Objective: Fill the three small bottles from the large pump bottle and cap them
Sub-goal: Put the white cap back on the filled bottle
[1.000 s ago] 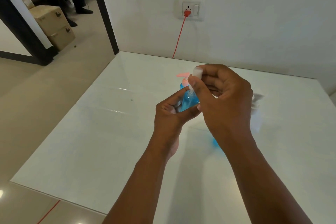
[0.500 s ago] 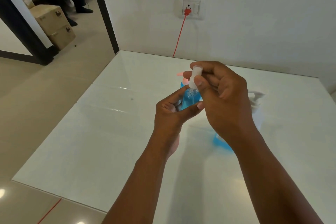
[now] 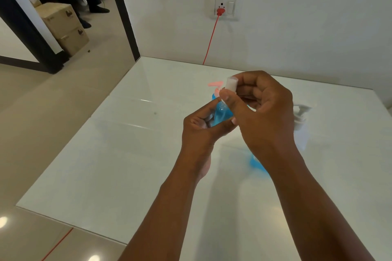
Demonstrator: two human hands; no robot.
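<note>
My left hand (image 3: 201, 131) grips a small clear bottle of blue liquid (image 3: 222, 113) above the white table (image 3: 127, 165). My right hand (image 3: 261, 112) pinches the white cap (image 3: 231, 84) on top of that bottle between thumb and fingers. Behind my hands stands the large blue bottle with a pink pump (image 3: 215, 86), mostly hidden. A clear bottle with a white pump (image 3: 301, 121) stands to the right of my right hand. A blue patch (image 3: 257, 163) shows under my right wrist; what it belongs to is hidden.
A red cable (image 3: 210, 42) runs from a wall socket (image 3: 224, 6) down behind the table's far edge. The table's left edge drops to a tiled floor. Cardboard boxes (image 3: 63, 27) and a seated person's legs are beyond the doorway at far left.
My right hand has shifted its fingers on the white cap, which sits a little differently on the bottle. My left hand keeps the bottle in the same place.
</note>
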